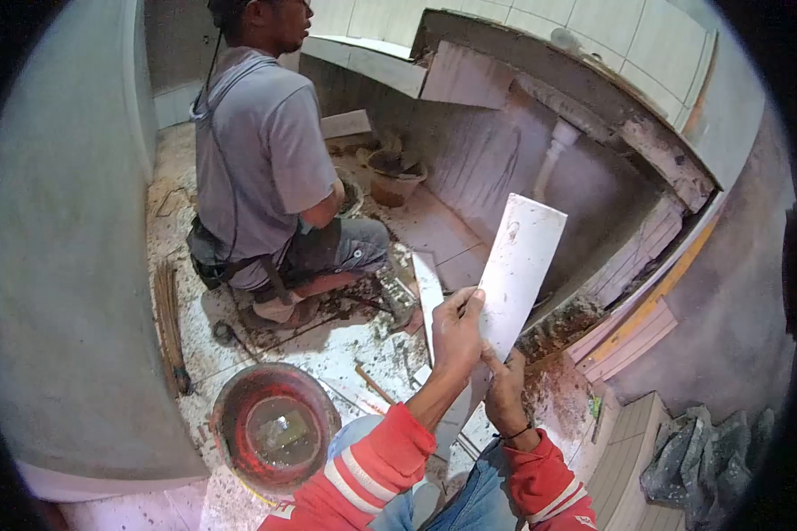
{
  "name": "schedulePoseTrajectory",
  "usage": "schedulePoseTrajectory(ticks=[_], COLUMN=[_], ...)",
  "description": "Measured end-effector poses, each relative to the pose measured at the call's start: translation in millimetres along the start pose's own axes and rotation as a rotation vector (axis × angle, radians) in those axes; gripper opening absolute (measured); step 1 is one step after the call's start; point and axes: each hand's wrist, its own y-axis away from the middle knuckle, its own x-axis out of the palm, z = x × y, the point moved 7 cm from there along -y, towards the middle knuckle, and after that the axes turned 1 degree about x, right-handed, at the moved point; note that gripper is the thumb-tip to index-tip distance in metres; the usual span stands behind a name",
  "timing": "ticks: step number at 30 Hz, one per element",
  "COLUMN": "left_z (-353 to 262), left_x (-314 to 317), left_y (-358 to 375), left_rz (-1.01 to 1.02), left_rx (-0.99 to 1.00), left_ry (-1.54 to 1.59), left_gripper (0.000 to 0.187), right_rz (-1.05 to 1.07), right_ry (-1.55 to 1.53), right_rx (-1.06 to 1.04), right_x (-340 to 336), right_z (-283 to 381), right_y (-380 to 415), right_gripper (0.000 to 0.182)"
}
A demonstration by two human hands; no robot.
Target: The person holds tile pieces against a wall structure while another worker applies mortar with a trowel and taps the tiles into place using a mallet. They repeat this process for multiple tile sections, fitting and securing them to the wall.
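Observation:
A long, narrow piece of white tile (524, 265) with dark specks is held up in front of me, tilted with its far end to the upper right. My left hand (459, 334) grips its left edge, thumb on the face. Lower down, my right hand (506, 389) closes around the near end of the same tile piece, its fingers partly hidden. Below my left forearm a thin brown stick (375, 384) lies on the littered floor. Another white tile strip (428, 288) lies just beyond my left hand.
A co-worker (270, 159) squats at the upper left beside a mortar bucket (397, 181). A red-lined basin (230, 398) with murky water stands at lower left. Ahead is an unfinished counter (540, 66) with a white drain pipe (553, 155). Stacked tiles (629, 442) and a dark plastic bag (704, 460) lie right.

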Motion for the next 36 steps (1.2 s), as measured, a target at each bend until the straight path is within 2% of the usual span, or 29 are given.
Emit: schedulePoseTrajectory(ticks=[8,13,16,19,24,27,36], left_z=[8.8,13.9,6.7,9.1,11.2,10.8,0.8], left_x=[0.8,0.7,0.2,2.4,2.3,-0.2,-1.6], left_y=[-2.5,-4.0,0.1,-0.5,-0.4,-0.3,3.4], left_rz=[0.009,-0.004,-0.039,-0.028,-0.026,-0.059,-0.066], left_rx=[-0.046,0.023,0.005,-0.032,-0.002,0.018,0.024], left_ry=[0.043,0.043,-0.022,0.024,0.019,0.018,0.008], left_gripper=[0.026,0.027,0.027,0.027,0.026,0.026,0.022], right_rz=[0.026,0.01,0.027,-0.022,0.011,0.062,0.02], right_ry=[0.037,-0.004,0.079,0.015,0.048,0.053,0.054], right_rx=[-0.04,-0.042,-0.07,-0.014,-0.054,-0.084,-0.102], right_x=[0.5,-2.3,-3.4,-6.5,-2.8,2.6,6.5], right_z=[3.1,-1.2,2.1,-5.8,2.1,6.1,12.0], right_y=[-1.5,-2.0,-4.1,-2.3,0.2,1.7,4.1], right_gripper=[0.037,0.035,0.036,0.03,0.033,0.029,0.031])
